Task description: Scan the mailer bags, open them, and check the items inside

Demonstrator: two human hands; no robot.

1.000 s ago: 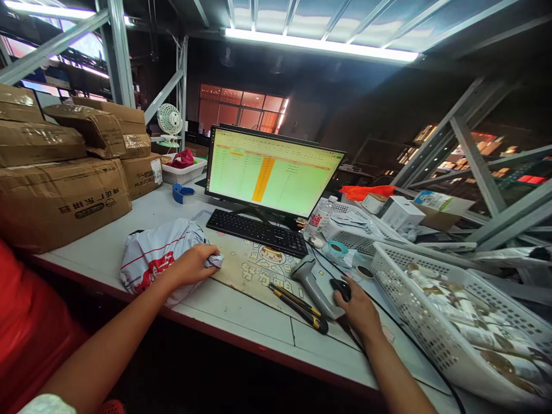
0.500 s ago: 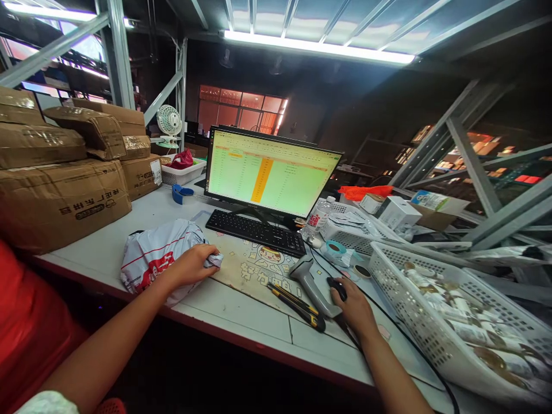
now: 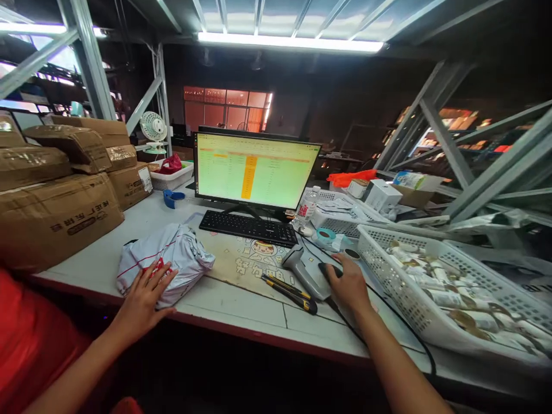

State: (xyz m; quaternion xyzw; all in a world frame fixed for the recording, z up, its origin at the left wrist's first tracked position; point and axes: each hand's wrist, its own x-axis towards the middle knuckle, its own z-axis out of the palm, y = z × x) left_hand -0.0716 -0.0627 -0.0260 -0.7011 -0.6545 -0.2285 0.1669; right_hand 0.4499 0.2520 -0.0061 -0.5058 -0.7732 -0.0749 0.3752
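My left hand (image 3: 144, 296) lies open with fingers spread on the near end of a white plastic mailer bag (image 3: 172, 256) with red print, at the table's front edge. Over a black computer mouse (image 3: 328, 269) rests my right hand (image 3: 351, 284), fingers curved around it. A grey barcode scanner (image 3: 304, 270) lies just left of the mouse, and a yellow-and-black utility knife (image 3: 290, 286) lies left of that. Behind them are a black keyboard (image 3: 249, 228) and a monitor (image 3: 255, 171) showing a green spreadsheet.
Stacked cardboard boxes (image 3: 56, 213) fill the left side. A white basket (image 3: 435, 287) of small packets sits on the right, another white basket (image 3: 345, 213) with tape rolls behind it. A desk mat (image 3: 245, 261) covers the centre. Metal shelving frames stand at both sides.
My left hand let go of the mailer bag's right corner and pulled back to lie flat on its near left end. The view shifted right; my right hand stayed on the mouse.
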